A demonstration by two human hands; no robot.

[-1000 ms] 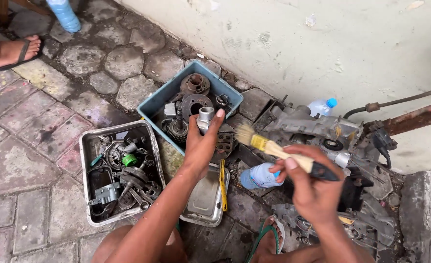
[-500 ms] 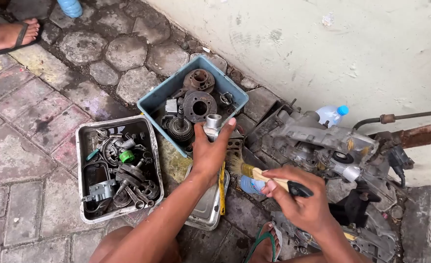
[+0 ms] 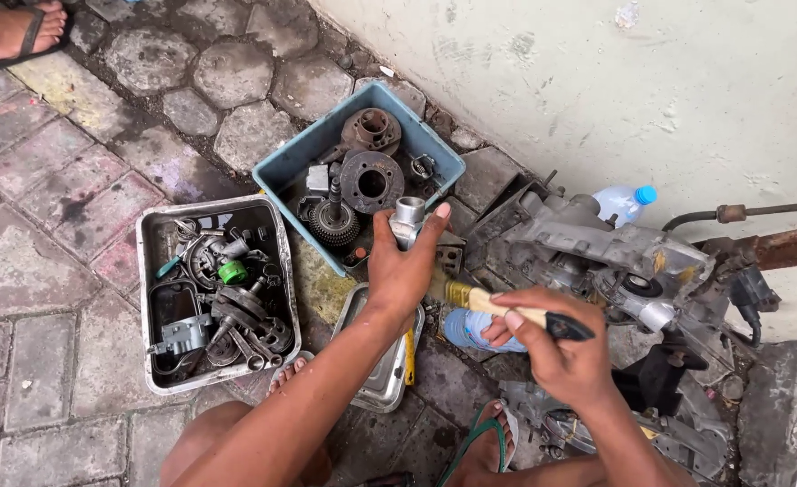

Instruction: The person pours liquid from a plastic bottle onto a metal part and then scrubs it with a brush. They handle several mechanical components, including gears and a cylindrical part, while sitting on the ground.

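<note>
Left hand (image 3: pixel 398 271) clasps a small metal cylinder (image 3: pixel 407 219), fingers wrapped round it, its long axis upright, open end up. Right hand (image 3: pixel 556 347) grips a paintbrush (image 3: pixel 507 311); handle runs leftward, bristles hidden behind the left hand, just below the cylinder. Blue bin (image 3: pixel 277 176) lies just beyond the left fingers. Versus half a second ago: bristles were visible, now tucked closer.

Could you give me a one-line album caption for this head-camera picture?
Left hand grips a small metal cylinder part, right hand holds a paintbrush against it.
</note>
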